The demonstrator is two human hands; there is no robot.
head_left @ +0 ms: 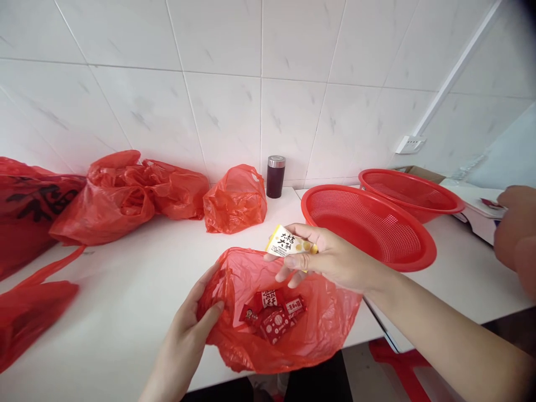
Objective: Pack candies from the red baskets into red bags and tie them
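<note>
My left hand [196, 312] grips the left rim of a red plastic bag [326, 318], thumb inside and fingers outside. The bag's mouth gapes toward me at the table's front edge. Several red wrapped packets [274, 324] lie in the bottom of it. Above the mouth, my right hand [312, 254] holds a white and yellow snack packet [288, 243] with dark printed characters, pinched between thumb and fingers. The packet is over the bag's far rim.
Filled red plastic bags [104, 201] line the wall on the left, with a smaller bag [235, 198] near a dark tumbler [276, 177]. Two red plastic baskets [419, 262] stand at right. Another person's hand [517, 229] is at the far right, beside a white device [473, 195].
</note>
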